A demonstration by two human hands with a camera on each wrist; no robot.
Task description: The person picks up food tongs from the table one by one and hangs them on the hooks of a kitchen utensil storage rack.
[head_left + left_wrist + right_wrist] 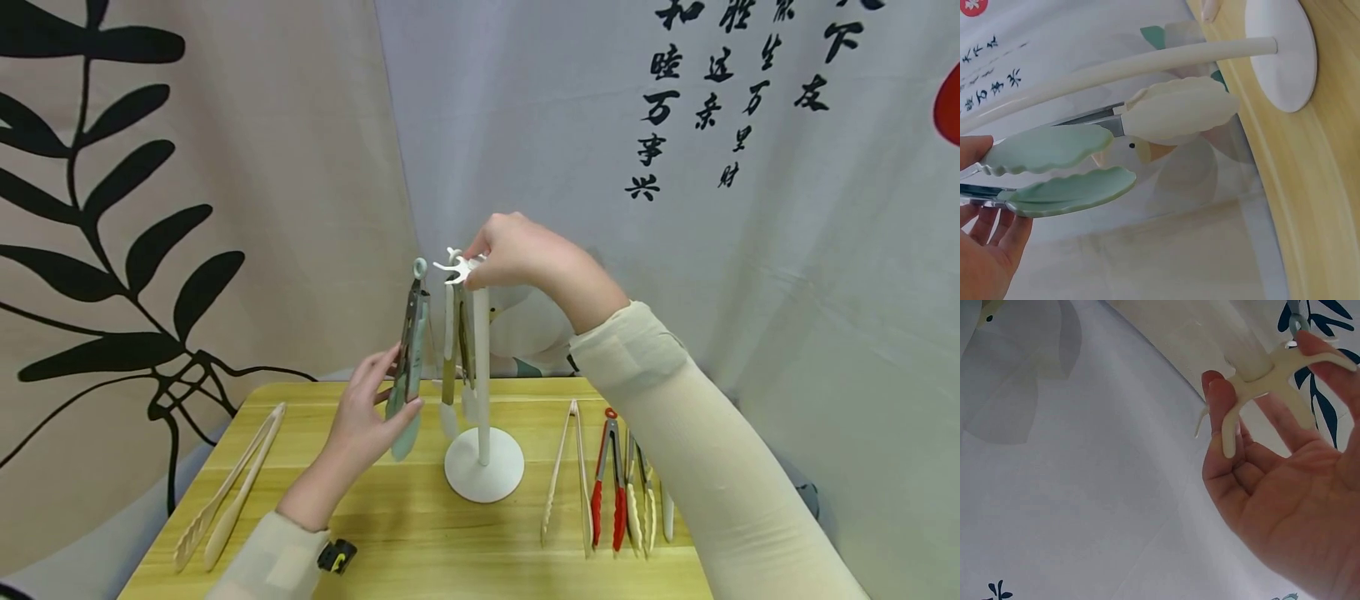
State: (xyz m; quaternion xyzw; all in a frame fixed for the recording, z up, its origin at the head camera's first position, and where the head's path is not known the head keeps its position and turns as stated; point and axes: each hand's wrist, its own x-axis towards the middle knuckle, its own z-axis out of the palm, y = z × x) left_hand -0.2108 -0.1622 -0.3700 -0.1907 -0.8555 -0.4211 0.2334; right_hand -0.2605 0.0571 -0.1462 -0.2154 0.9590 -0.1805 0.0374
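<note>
Gripping mint-green tongs [411, 358] in the left hand [365, 414], long axis nearly upright, ring end [420, 277] just left of the hooked top [452, 270] of a white stand [483, 375]. Pinching that top with the right hand [525, 260]. Facing cream-tipped tongs [1179, 107] hung close between, possibly in the way. Lying apart on the table [412, 542]: beige tongs [225, 529] leftward, red tongs [597, 504] rightward.

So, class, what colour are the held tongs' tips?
The tips are pale green, clearest in the left wrist view.
</note>
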